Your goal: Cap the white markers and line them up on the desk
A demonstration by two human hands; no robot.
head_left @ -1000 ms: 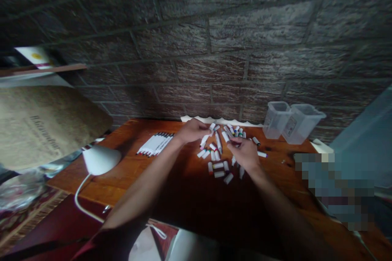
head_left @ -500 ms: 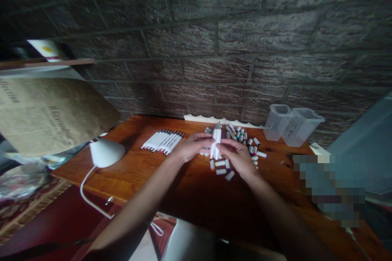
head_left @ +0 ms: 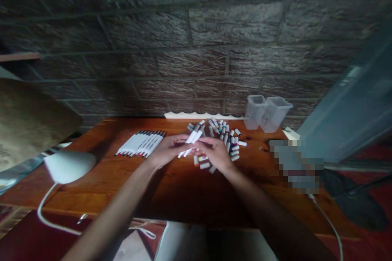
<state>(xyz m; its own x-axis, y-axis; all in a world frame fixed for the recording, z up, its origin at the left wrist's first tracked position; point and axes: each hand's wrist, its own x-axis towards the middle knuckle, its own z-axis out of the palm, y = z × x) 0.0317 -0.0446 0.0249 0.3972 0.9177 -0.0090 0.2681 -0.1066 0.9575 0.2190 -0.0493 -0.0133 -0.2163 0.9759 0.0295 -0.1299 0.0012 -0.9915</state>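
Note:
Both my hands meet over the middle of a wooden table (head_left: 122, 175). My left hand (head_left: 167, 153) and my right hand (head_left: 216, 153) together hold a white marker (head_left: 190, 142), tilted with its far end up to the right. Just behind and to the right of my hands lies a loose pile of markers and caps (head_left: 225, 136) with coloured ends. To the left, a neat row of white markers (head_left: 139, 144) lies side by side on the table.
Two clear plastic cups (head_left: 266, 112) stand at the back right by the brick wall. A white rounded device (head_left: 69, 165) with a cable sits at the left edge. A brown paper sheet (head_left: 27, 122) overhangs the left. A blurred-out object (head_left: 294, 165) lies at the right.
My hands left the pile, came together with a white marker held upright, and now hold it tilted. The view has shifted to the right.

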